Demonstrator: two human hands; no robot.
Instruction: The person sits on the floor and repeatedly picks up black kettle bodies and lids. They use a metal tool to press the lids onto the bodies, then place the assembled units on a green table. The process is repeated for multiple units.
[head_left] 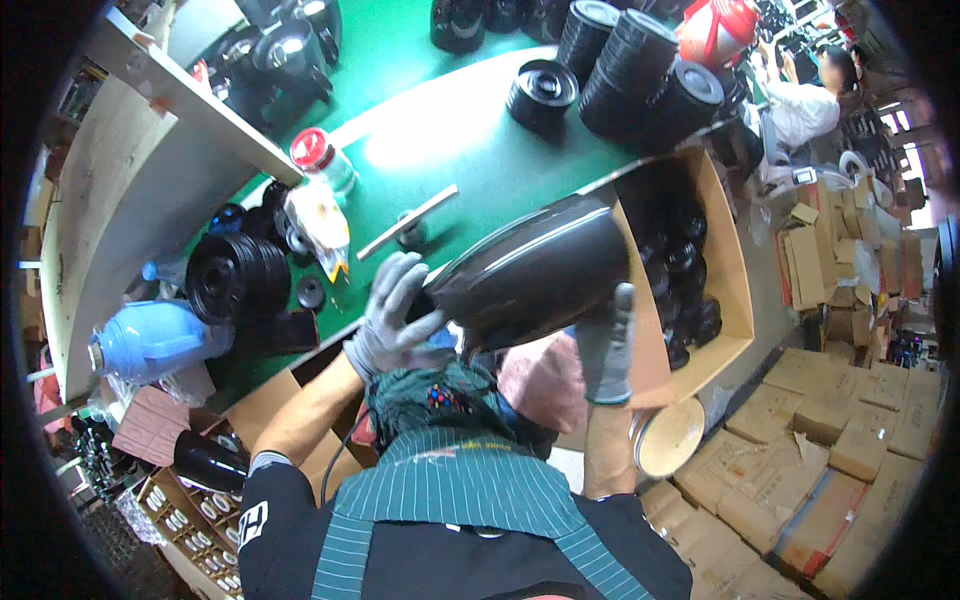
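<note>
A large, glossy black tapered shell [535, 265], shaped like a jug or flask body, lies tilted across my front between my hands. My left hand [393, 315], in a grey glove, grips its narrower end at the left. At the wider right end, my right hand [607, 345], also gloved in grey, holds the shell from the near side; part of that hand is hidden behind it. Just beyond the shell, a pale bar [408, 222] lies on the green tabletop [465, 165].
An open cardboard box [738, 300] of black parts stands at the right. Black lids are stacked [625, 75] at the back. A red-capped jar [325, 160], black discs [235, 278] and a blue jug [155, 340] are at the left. A person [800, 105] is at the far right.
</note>
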